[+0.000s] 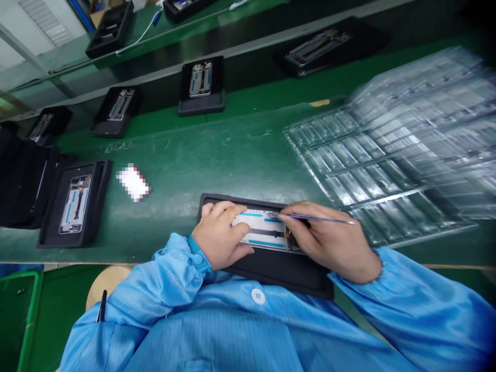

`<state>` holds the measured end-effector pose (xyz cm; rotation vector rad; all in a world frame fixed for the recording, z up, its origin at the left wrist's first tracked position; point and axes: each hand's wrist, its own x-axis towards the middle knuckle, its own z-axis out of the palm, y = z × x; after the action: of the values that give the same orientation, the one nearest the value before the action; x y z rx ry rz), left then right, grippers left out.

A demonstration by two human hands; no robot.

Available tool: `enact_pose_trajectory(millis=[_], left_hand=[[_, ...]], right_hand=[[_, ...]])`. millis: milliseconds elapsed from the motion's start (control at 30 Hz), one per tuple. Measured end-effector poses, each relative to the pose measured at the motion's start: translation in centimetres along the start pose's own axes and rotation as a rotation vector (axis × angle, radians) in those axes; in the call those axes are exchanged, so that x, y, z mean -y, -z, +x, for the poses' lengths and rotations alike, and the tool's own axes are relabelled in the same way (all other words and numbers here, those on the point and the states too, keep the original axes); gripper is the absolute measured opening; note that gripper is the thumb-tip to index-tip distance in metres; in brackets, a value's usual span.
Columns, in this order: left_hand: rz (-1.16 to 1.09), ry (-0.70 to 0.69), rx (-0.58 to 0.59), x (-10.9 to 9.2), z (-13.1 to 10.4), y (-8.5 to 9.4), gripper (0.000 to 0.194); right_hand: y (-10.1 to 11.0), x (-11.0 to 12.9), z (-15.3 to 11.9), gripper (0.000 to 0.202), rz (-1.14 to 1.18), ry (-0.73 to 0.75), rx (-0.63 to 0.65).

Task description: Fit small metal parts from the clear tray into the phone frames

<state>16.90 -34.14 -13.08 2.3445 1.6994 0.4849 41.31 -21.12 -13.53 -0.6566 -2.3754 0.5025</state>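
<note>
On the bench before me, a phone frame [259, 237] with a white inner face and blue strips lies in a black foam tray [287, 271]. My left hand [220, 235] presses over its left end, fingers and thumb bent around it. Pinched between the thumb and fingers of my right hand [329, 237] is a slim metal tool that looks like tweezers [315, 218]. Its tip is near the upper blue strip, over the frame's top edge. My right hand hides part of the right end of the phone frame.
Clear plastic blister trays [372, 170], blurred, stand stacked at the right. Another phone frame [75, 204] lies in a foam tray on the left, beside stacked black trays [23, 181]. A pixelated white item [134, 182] is nearby. More foam trays [201, 101] line the back.
</note>
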Motion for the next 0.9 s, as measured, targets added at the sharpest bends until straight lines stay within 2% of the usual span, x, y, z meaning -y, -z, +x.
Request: enact_pose_trajectory(millis=[167,400,800,900], left_hand=[[-0.003,-0.006,0.005,0.11,-0.04,-0.01,0.032],[-0.007,-0.005,0.001,0.08,-0.07,-0.1,0.032],[-0.008,-0.02,0.0,0.12,-0.01,-0.08,0.029],[-0.018,-0.008,0.012,0.05,0.05,-0.13,0.027]], right_hand=[[-0.38,-0.05,-0.27,0.007,-0.062,0.065,-0.028],[0.09,-0.06,0.13,0.01,0.047,-0.01,-0.019],[-0.31,0.05,-0.17,0.011,0.025,0.113,-0.049],[-0.58,0.18,-0.28,0.01,0.035,0.074,-0.041]])
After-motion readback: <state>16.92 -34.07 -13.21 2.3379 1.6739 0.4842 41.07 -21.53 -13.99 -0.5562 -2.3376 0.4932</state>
